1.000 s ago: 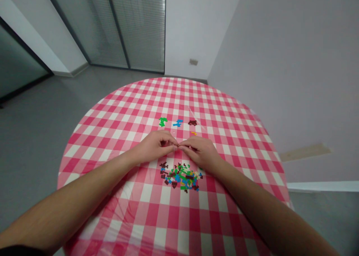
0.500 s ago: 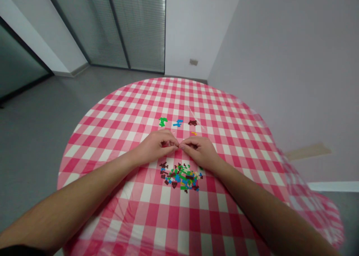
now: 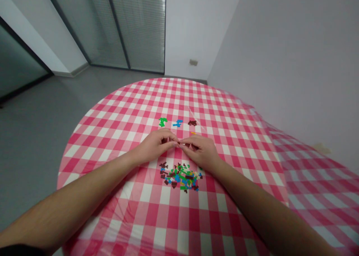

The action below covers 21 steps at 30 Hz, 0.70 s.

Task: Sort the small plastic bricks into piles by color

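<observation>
Head camera view: two bare hands meet above a round table covered in a pink-and-white checked cloth (image 3: 153,215). The left hand (image 3: 154,143) and right hand (image 3: 203,149) come together at the fingertips, pinching what looks like a small dark piece (image 3: 178,142) between them. It is mostly hidden; gripping from both sides probably keeps something so tiny steady. Nearer the person, just beside the hands, lies a mixed heap (image 3: 177,178) of colored pieces, presumably within easy reach. Beyond the hands, from left to right, sit a green cluster (image 3: 162,121), a blue cluster (image 3: 177,123) and a brown cluster (image 3: 192,123), spaced apart seemingly so colors stay separate. Something yellow (image 3: 193,133) lies just nearer than the brown.
</observation>
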Each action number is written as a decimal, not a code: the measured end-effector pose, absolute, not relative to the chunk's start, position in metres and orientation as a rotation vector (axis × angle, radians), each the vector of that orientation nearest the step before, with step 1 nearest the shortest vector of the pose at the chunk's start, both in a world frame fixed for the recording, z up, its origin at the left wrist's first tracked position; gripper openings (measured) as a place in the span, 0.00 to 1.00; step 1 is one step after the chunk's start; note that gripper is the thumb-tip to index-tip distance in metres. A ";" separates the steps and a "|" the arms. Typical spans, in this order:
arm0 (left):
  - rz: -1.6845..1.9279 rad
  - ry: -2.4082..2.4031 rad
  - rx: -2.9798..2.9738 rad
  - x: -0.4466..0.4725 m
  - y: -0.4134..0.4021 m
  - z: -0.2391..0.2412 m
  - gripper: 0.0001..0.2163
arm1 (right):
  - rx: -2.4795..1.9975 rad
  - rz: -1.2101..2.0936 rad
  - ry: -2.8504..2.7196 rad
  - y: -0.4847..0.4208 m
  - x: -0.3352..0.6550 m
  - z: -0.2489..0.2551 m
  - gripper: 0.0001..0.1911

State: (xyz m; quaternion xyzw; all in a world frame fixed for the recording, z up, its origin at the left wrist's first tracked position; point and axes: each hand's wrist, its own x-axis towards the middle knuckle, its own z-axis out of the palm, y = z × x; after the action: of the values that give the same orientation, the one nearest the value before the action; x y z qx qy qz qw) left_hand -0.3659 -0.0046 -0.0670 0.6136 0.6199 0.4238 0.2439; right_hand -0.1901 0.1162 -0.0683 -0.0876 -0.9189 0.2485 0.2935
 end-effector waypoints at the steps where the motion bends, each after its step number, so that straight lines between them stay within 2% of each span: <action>1: 1.160 1.690 1.665 -0.366 -0.004 -0.068 0.06 | -0.234 0.645 -2.456 0.117 -0.190 -0.068 0.09; 11: 1.178 1.672 1.670 -0.364 -0.003 -0.064 0.07 | -0.249 0.644 -2.481 0.117 -0.189 -0.063 0.10; 21: 1.168 1.737 1.776 -0.370 -0.004 -0.066 0.06 | -0.950 0.464 -2.431 0.192 -0.181 -0.079 0.12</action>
State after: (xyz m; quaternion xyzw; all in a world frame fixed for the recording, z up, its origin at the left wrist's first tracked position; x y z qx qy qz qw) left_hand -0.3696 -0.0044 -0.0661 0.6341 0.6205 0.4171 0.1969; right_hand -0.1811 0.1923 -0.0785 -0.3477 -0.8896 0.1697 0.2428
